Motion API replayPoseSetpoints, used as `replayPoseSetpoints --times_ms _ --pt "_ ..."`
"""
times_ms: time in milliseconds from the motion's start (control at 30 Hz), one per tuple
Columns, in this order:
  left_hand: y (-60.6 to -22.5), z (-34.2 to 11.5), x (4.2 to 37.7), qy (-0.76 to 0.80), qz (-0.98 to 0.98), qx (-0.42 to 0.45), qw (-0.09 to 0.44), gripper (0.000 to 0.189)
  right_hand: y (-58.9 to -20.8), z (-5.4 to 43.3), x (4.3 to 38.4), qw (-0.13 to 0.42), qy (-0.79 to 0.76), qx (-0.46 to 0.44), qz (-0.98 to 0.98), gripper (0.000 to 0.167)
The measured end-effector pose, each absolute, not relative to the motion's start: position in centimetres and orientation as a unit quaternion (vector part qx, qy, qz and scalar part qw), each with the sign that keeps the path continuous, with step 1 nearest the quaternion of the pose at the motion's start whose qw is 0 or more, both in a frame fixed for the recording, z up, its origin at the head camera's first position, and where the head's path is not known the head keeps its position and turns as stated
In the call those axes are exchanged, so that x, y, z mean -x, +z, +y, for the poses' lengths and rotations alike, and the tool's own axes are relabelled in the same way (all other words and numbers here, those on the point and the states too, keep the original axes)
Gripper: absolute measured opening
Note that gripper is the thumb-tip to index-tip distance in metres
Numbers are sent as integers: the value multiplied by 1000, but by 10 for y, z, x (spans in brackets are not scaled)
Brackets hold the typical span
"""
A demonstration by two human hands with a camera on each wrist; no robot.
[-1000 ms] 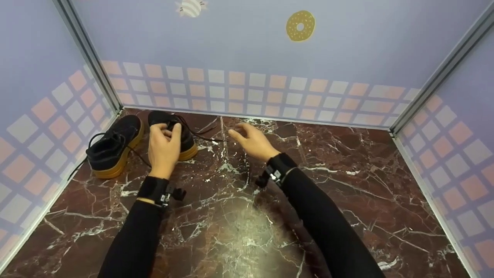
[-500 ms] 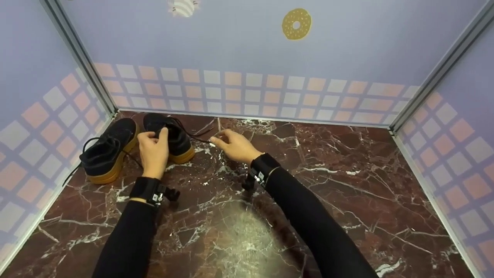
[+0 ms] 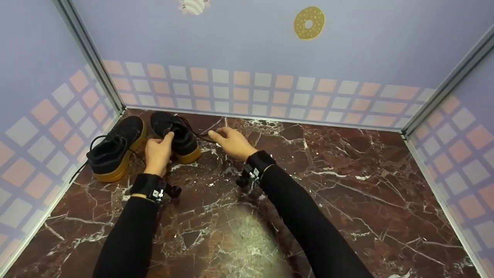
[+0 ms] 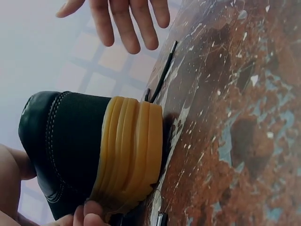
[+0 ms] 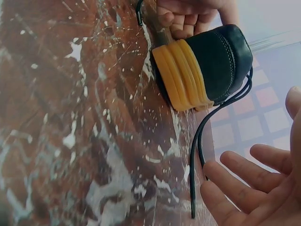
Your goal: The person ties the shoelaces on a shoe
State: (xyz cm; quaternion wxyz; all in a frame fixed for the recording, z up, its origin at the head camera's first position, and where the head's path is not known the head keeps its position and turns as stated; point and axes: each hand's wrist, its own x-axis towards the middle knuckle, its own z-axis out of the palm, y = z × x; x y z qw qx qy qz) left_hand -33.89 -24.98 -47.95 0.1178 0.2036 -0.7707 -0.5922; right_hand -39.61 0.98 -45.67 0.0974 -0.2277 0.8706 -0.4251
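Note:
Two black shoes with yellow soles stand side by side on the floor. My left hand (image 3: 158,154) is at the left side of the right-hand shoe (image 3: 189,151), its thumb at the collar and its curled fingers against the side near the sole (image 4: 134,150). To the right of that shoe, my right hand (image 3: 233,143) has its fingers extended and spread beside the loose black laces (image 5: 200,134), which hang over the shoe's side; no grip on them shows. The other shoe (image 3: 112,154) sits further left with its laces loose.
Reddish-brown marbled floor (image 3: 347,208) spreads to the right and front. A patterned wall (image 3: 247,46) rises behind the shoes, with side panels at left and right. The left shoe stands close to the left panel (image 3: 42,127).
My left hand has shifted from above the right-hand shoe's opening down to its left side, fingers now more curled. My right hand has moved left towards the laces.

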Motion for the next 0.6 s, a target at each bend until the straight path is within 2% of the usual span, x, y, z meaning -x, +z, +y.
replayPoseSetpoints --times_ms 67,267,467,600 --pt "-479 -249 339 -583 -777 -211 107 52 -457 6 396 98 -430 227 868 66" --pt "-477 -249 340 -591 -770 -226 85 72 -456 -6 393 105 -437 226 864 64" --pt "-482 -247 341 -582 -775 -212 122 38 -455 -15 390 118 -430 233 864 66" --pt "-484 -246 340 -556 -791 -205 150 37 -452 -19 389 123 -428 240 863 65"
